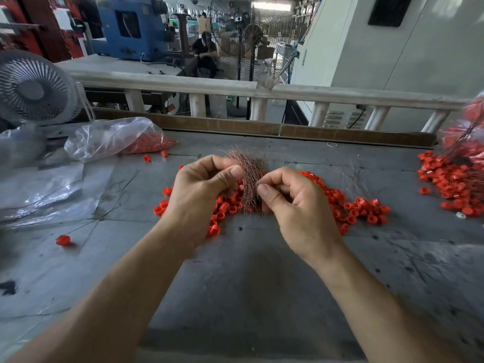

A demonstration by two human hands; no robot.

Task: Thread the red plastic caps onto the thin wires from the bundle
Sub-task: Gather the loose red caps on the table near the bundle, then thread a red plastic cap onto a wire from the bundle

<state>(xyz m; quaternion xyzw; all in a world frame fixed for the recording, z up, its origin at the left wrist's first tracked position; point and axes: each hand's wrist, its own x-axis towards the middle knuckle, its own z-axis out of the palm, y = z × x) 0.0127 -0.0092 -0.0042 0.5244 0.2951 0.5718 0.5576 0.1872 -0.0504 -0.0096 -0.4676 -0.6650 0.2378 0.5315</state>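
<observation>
Above the grey table [235,284], the left hand [201,195] is curled around a bundle of thin copper wires [248,179]. Beside it, the right hand [293,203] pinches the bundle's edge between thumb and forefinger. Behind both hands, loose red plastic caps [361,209] lie scattered on the table.

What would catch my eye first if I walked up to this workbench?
Probably the two bare hands at the centre: the left hand grips a coppery wire bundle while the right hand pinches at its strands. Around them, bright red caps litter the grey table, with another heap at the right edge.
</observation>
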